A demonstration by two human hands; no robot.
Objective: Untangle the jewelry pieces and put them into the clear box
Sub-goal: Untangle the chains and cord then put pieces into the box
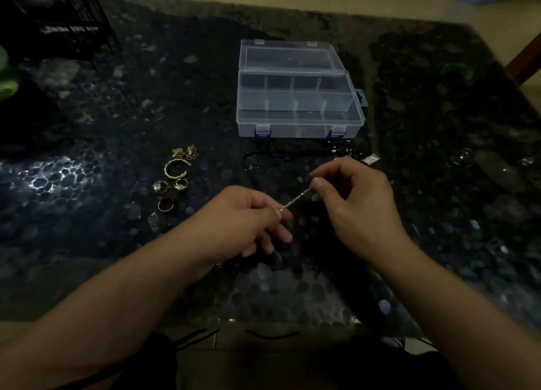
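— Hands first: what does each one have?
— Both share a thin silver chain (295, 199), stretched taut between them above the bench (117, 111). The left hand (248, 217) pinches its lower end in a tight grip of thumb and forefinger, other fingers curled under. The right hand (354, 196) pinches the upper end the same way.

— Where is the clear box (298, 103)?
— Beyond the hands, lid thrown back, its divided compartments showing nothing inside.

— And the other jewelry?
— Left of the hands: a gold bangle (175, 168), a small tangle of gold pieces (184, 152) just behind it, two rings (169, 185) side by side nearer, and a dark red ring (167, 204) closest to the left hand. A black cord (263, 155) lies between the box and the hands; small pieces sit beside the right hand, too dim to name.
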